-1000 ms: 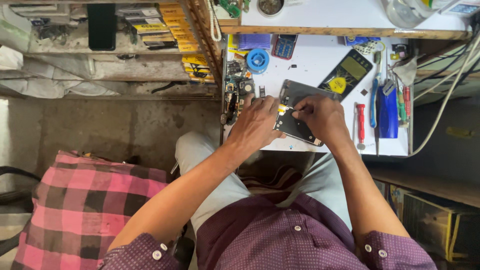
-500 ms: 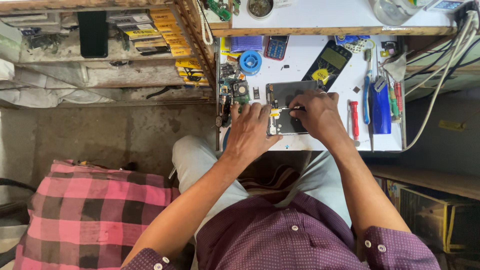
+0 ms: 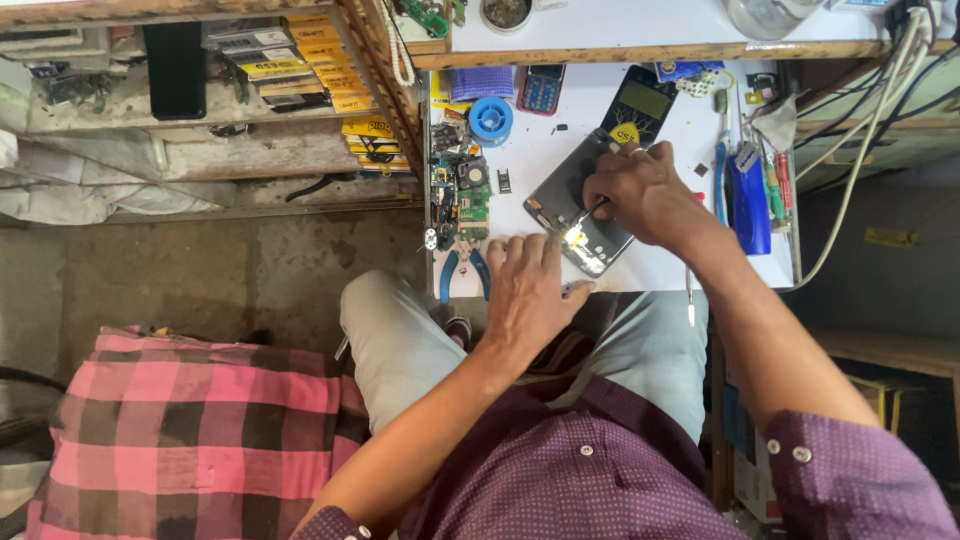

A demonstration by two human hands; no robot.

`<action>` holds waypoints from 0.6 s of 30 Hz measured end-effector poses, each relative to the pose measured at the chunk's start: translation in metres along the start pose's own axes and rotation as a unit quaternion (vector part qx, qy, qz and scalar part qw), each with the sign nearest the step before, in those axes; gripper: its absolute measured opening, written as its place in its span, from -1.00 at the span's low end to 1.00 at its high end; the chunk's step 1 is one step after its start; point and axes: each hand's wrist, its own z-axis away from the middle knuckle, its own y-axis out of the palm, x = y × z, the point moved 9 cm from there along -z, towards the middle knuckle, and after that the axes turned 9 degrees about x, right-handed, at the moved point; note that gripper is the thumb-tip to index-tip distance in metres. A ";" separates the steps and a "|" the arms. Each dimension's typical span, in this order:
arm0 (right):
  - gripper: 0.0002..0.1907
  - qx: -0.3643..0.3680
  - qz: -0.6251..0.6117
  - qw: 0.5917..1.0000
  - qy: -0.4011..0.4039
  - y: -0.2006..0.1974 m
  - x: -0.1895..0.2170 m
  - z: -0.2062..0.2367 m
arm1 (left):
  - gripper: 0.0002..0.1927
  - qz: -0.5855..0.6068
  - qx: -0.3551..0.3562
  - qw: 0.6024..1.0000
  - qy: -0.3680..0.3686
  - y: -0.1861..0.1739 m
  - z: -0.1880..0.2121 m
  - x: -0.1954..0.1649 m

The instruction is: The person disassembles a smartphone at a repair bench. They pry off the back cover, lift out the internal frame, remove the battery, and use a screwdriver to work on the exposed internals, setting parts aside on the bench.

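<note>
Phone [image 3: 570, 205] under both hands: left hand [image 3: 527, 290] lies flat, fingers spread, on its near edge; right hand [image 3: 640, 190] pinches tweezers [image 3: 585, 216] over it.

The near edge of the phone [image 3: 580, 205] was covered by the left hand [image 3: 525, 295], and its far end by the right hand [image 3: 645, 190]. The thin tool [image 3: 585, 215] pinched there was too small to be told apart; its handle was lost inside the fingers. Beyond the grip, a jar [image 3: 765, 15] and a small dish [image 3: 505, 12] were cut off by the top edge. The circuit boards [image 3: 460, 195] beside the left hand were too fine to be read.
</note>
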 end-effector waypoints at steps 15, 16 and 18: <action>-0.86 -0.049 0.292 0.944 -0.145 -0.024 0.040 0.009 | -0.63 0.106 -0.037 0.991 -0.073 -0.009 -0.088 0.065; -0.88 -0.055 0.405 0.902 -0.136 -0.018 0.041 0.009 | -0.60 0.124 -0.020 0.988 -0.094 -0.005 -0.094 0.070; -0.83 -0.041 0.271 0.950 -0.150 -0.016 0.037 0.006 | -0.60 0.121 -0.007 0.988 -0.097 -0.003 -0.099 0.070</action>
